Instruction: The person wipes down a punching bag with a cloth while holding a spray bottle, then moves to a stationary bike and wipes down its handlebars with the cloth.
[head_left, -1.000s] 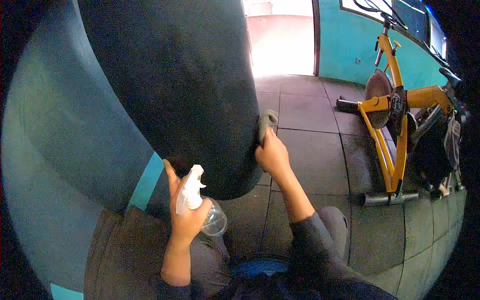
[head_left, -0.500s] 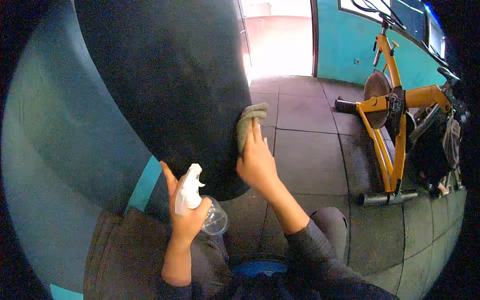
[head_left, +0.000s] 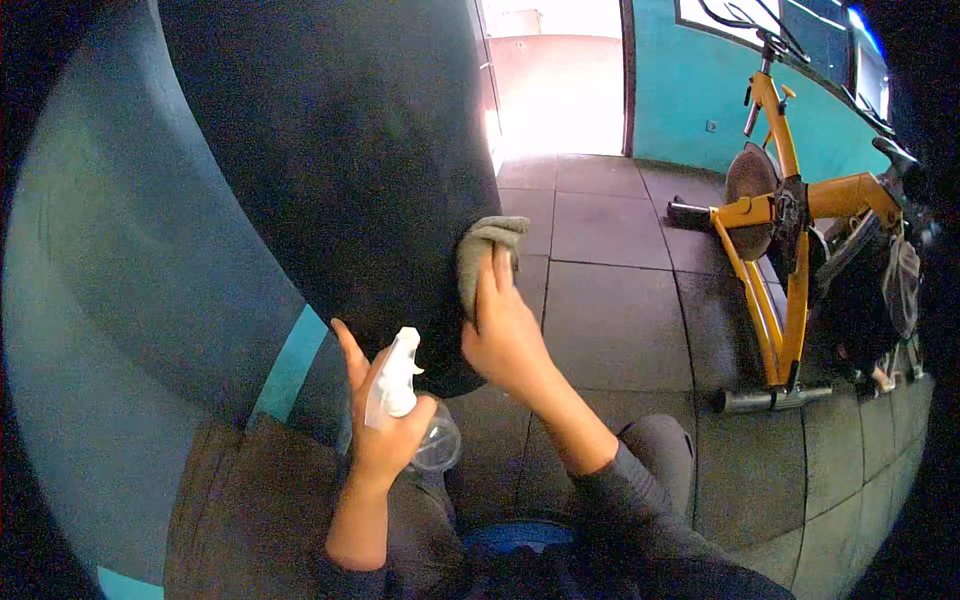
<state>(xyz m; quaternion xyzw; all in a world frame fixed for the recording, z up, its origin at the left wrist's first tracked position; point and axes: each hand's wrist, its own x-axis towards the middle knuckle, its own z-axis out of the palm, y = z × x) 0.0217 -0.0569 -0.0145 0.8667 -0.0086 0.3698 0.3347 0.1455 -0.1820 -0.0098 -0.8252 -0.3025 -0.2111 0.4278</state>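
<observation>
My left hand (head_left: 385, 435) is wrapped round the neck of a clear spray bottle (head_left: 437, 445) with a white trigger head, its index finger stretched out toward the big black rounded object. In my right hand (head_left: 505, 335) is a folded grey-green cloth (head_left: 483, 262), pressed against the right edge of that black rounded object (head_left: 340, 170). The black surface is smooth and dark and hangs or stands in front of me; its top is out of view. My fingers cover part of the cloth.
A yellow exercise bike (head_left: 780, 220) stands on the right. Dark square tiles (head_left: 610, 320) cover the floor. A bright doorway (head_left: 560, 95) opens at the back beside a teal wall (head_left: 670, 100). A grey-blue wall with a teal stripe (head_left: 290, 365) is on the left.
My right hand and the cloth have moved slightly left and down along the black surface's edge. My left hand with the spray bottle has shifted a little to the right.
</observation>
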